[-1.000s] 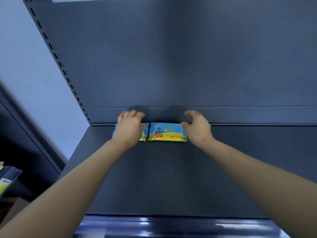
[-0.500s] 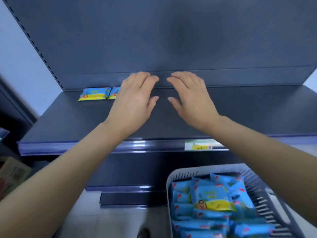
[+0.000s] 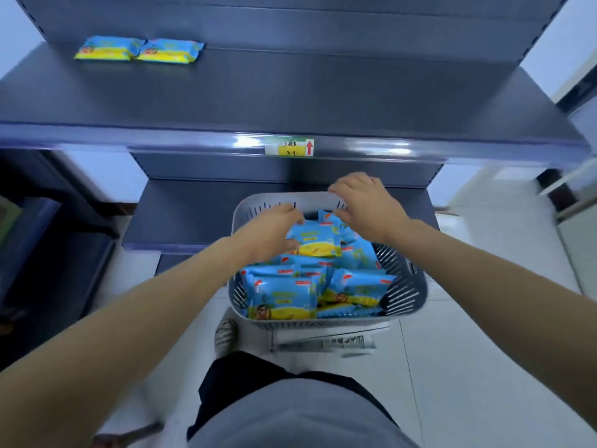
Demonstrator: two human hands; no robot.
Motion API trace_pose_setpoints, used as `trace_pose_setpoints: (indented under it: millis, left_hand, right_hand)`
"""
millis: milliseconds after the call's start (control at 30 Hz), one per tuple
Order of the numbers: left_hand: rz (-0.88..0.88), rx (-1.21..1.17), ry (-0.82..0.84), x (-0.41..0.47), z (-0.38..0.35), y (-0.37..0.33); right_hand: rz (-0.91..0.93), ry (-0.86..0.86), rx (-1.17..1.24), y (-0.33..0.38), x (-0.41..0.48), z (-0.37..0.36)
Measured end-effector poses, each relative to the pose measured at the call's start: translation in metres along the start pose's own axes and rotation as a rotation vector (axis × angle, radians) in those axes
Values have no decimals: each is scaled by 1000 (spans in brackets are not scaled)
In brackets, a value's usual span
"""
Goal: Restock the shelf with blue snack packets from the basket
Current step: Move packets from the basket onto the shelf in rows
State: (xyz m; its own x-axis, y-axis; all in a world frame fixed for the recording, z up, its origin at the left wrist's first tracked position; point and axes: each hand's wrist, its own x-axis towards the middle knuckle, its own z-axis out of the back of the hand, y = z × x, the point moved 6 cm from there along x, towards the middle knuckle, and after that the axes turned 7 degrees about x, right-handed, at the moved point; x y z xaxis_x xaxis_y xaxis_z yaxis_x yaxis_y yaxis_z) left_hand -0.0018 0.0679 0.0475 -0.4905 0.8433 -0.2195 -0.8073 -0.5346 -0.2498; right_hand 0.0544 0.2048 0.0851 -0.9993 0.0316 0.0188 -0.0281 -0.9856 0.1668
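A grey slotted basket (image 3: pixel 407 287) on the floor holds several blue and yellow snack packets. My left hand (image 3: pixel 273 232) reaches into its far end and grips the left edge of the topmost packet (image 3: pixel 318 242) between thumb and fingers. My right hand (image 3: pixel 366 205) hovers over the basket's far rim with loosely curled fingers and holds nothing. Two packets (image 3: pixel 108 48) (image 3: pixel 169 51) lie side by side at the back left of the dark shelf (image 3: pixel 307 92).
A price label (image 3: pixel 289 147) sits on the shelf's front rail. A lower shelf (image 3: pixel 181 215) juts out behind the basket. My foot (image 3: pixel 226 334) and a strip of printed paper (image 3: pixel 323 342) lie on the white tiled floor before the basket.
Both hands left the two packets on the shelf and dropped down into the basket. My view tilted from the shelf to the floor. My left hand has taken hold of the top packet.
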Motion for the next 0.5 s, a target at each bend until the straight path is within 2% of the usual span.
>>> trace_pose_setpoints:
  millis: [100,200,300,367,500]
  left_hand:
    - [72,-3,189,-10,-37,14]
    - [131,-2,286,-22,-61,25]
    - [149,13,272,-28,-72,30]
    - [142,120,217,-30,-74,31]
    - [111,207,245,-34,-80,27]
  right_hand:
    - [-54,181,23,-7,-2,-39]
    - [-113,314,66,-13,1,-73]
    - [-192,430,105,-18,3,-100]
    - [-249,483,146,-23,5,-113]
    - [-301,508,183,-28,15,-122]
